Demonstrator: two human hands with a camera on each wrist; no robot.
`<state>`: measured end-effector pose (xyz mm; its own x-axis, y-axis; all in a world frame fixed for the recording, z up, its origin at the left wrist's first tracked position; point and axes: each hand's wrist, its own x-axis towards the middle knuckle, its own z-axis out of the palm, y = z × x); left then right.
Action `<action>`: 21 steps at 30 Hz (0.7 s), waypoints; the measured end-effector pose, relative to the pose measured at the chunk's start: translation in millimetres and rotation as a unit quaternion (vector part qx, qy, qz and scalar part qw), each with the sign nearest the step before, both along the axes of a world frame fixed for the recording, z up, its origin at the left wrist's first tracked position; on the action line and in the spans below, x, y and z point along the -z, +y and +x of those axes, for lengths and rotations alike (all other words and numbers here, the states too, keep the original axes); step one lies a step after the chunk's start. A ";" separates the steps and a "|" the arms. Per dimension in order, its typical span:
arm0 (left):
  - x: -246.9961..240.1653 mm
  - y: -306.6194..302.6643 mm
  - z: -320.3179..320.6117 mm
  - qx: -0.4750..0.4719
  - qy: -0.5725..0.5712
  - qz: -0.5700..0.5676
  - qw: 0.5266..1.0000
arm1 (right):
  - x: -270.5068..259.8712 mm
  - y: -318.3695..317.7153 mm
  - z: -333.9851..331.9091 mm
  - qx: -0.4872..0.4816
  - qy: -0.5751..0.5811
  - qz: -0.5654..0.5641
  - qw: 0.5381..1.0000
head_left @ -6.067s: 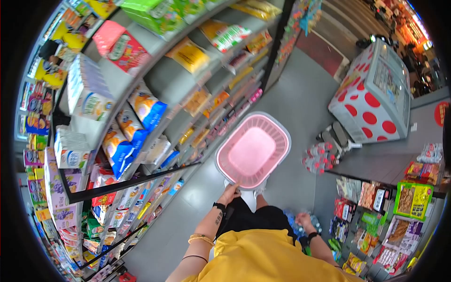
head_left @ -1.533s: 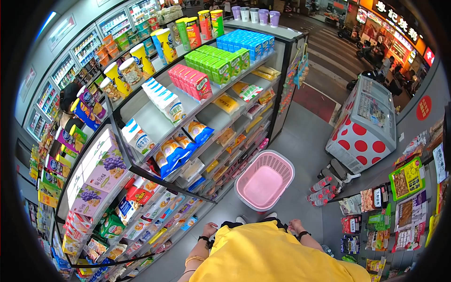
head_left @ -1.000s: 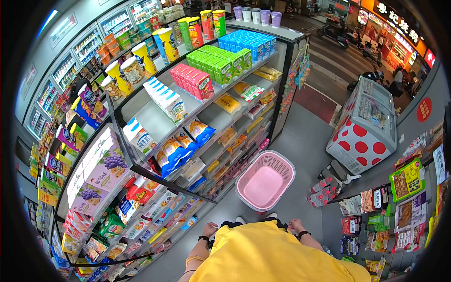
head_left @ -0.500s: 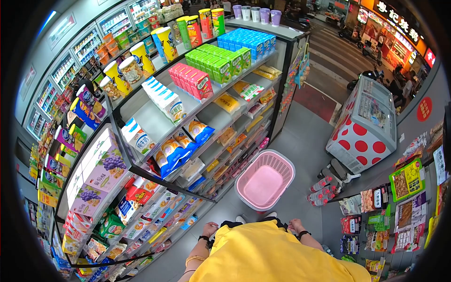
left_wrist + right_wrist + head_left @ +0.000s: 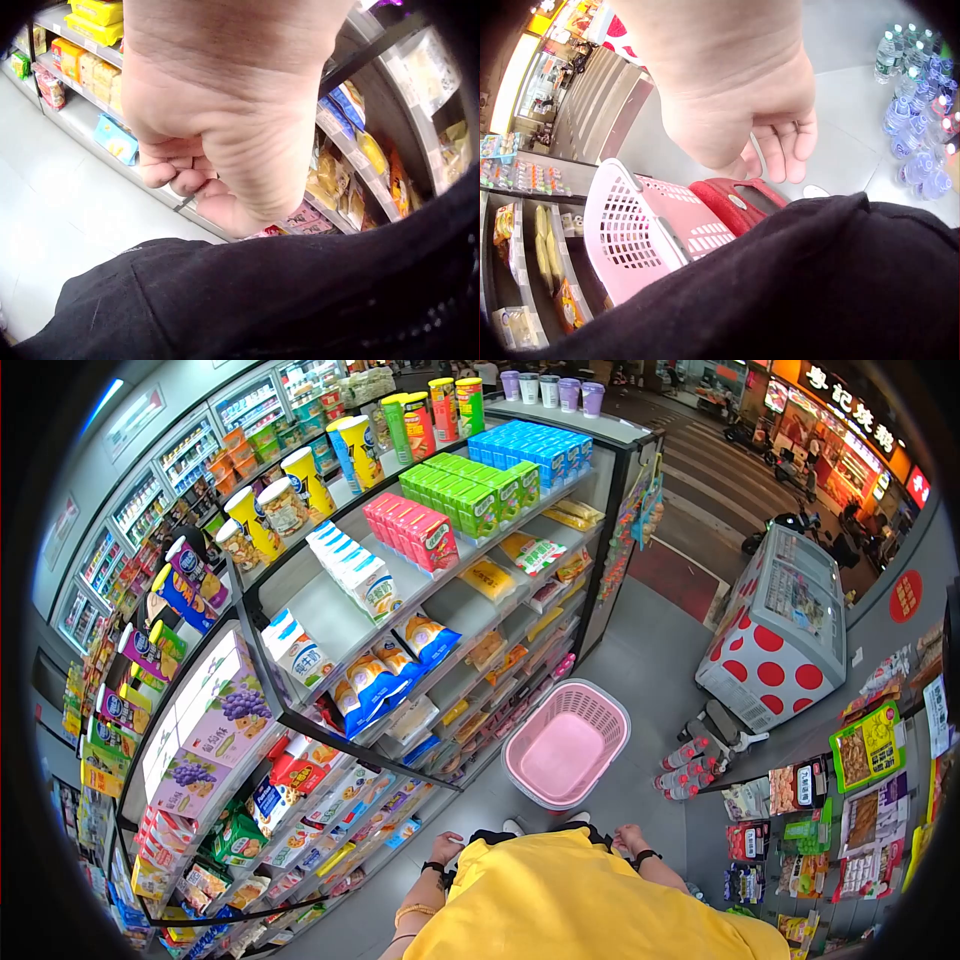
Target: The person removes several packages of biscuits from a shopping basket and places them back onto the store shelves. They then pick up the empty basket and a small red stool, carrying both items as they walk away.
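My left hand (image 5: 447,847) hangs beside the body with its fingers loosely curled and holds nothing. In the left wrist view that hand (image 5: 225,142) is close to dark cloth, with the snack shelf behind it. On the other side my right hand (image 5: 630,840) hangs the same way; its fingers (image 5: 784,150) are relaxed and hold nothing. A pink plastic basket (image 5: 520,772) with slotted walls stands in front of the feet, between the two hands and apart from them. The right wrist view shows a red plastic piece (image 5: 731,206) with an opening against the basket.
A long snack shelf (image 5: 330,712) with boxed drinks and bags runs along the left. A chest freezer (image 5: 765,660) with red dots stands at the front right. Bottles (image 5: 685,765) stand on the floor at right, near hanging snack packs (image 5: 790,785).
Several seconds ago the left hand was at the basket's near rim; now it hangs at the side. The head view has tilted up. Over the last second the hands and basket have stayed put.
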<state>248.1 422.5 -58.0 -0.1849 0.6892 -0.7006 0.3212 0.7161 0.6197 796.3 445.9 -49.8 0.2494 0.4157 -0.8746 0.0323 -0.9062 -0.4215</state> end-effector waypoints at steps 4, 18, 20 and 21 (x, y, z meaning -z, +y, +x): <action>13.7 -3.5 -3.1 -0.013 -0.008 0.007 1.000 | 1.6 -0.5 -0.1 0.001 0.003 0.003 1.000; 14.8 -2.3 -2.4 -0.002 0.013 -0.026 1.000 | 9.5 -8.2 1.6 -0.004 -0.007 0.010 1.000; 11.8 -2.4 -1.6 -0.001 0.005 -0.026 1.000 | 9.2 -9.2 1.2 -0.001 -0.008 0.010 1.000; 10.2 -2.7 -1.1 -0.001 -0.002 -0.026 1.000 | 9.0 -9.1 1.0 -0.001 -0.009 0.009 1.000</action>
